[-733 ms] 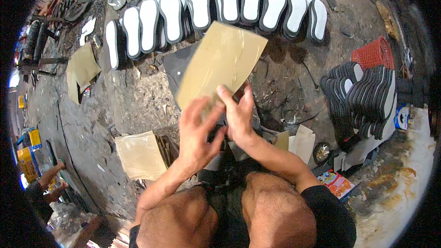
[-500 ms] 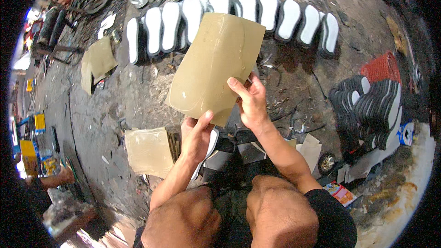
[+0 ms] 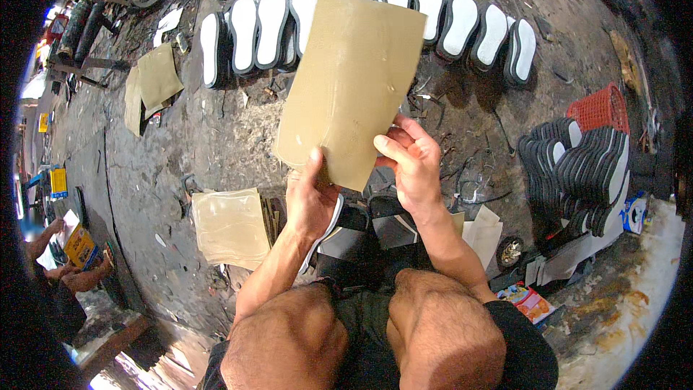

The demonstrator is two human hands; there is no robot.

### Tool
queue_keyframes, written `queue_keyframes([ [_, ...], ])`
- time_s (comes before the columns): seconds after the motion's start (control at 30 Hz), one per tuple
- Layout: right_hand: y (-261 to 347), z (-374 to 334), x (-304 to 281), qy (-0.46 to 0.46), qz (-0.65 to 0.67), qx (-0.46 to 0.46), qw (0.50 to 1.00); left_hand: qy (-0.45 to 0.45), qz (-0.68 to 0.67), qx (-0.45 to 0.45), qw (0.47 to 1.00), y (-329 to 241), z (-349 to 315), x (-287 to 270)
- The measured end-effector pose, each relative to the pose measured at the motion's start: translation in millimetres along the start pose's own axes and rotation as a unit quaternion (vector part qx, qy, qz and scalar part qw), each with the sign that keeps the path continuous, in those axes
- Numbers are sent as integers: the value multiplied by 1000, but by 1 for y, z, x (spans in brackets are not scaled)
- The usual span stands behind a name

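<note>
A large tan sheet [image 3: 354, 87], slightly glossy and rubber-like, is held up before me with faint curved lines on its face. My left hand [image 3: 310, 198] grips its bottom edge, thumb on top and fingers hidden underneath. At the lower right edge, my right hand [image 3: 413, 159] pinches the sheet, the thumb tip at the border and the fingers curled partly behind. To the left of my left forearm lies a stack of similar tan sheets [image 3: 229, 227]. Beyond the held sheet stands a curved row of white-topped, dark-edged sole stacks [image 3: 271, 32], partly covered by it.
More dark soles [image 3: 577, 173] are piled at the right beside a red basket [image 3: 603, 112]. Tan offcuts [image 3: 159, 78] lie far left. A small round container [image 3: 511, 251] stands near my right knee. Another person's hands [image 3: 83, 274] hold a yellow-blue item at the left edge.
The tan sheet has moved slightly away and to the right, turning more upright. My right thumb has slid from its face to the edge. The other person at left has raised a yellow-blue item.
</note>
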State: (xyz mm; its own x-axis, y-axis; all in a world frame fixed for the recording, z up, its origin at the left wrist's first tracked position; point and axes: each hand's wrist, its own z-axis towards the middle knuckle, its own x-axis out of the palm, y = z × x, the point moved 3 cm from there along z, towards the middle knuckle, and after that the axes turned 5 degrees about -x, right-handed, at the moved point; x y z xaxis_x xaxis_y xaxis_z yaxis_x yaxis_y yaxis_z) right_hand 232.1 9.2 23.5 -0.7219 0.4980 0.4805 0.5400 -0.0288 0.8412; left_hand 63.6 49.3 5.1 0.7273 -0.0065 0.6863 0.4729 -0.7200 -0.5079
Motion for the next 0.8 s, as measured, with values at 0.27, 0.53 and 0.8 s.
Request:
queue_keyframes([
  [0.27, 57, 80, -36, -58, 35, 2, 998, 42, 245, -28, 968, -3, -23, -22],
  [0.53, 0, 96, -67, -141, -93, 6, 986, -22, 391, 28, 920, -3, -17, -49],
  [0.8, -36, -18, -19, 56, -347, -163, 922, 184, 511, 115, 832, 7, -29, -37],
])
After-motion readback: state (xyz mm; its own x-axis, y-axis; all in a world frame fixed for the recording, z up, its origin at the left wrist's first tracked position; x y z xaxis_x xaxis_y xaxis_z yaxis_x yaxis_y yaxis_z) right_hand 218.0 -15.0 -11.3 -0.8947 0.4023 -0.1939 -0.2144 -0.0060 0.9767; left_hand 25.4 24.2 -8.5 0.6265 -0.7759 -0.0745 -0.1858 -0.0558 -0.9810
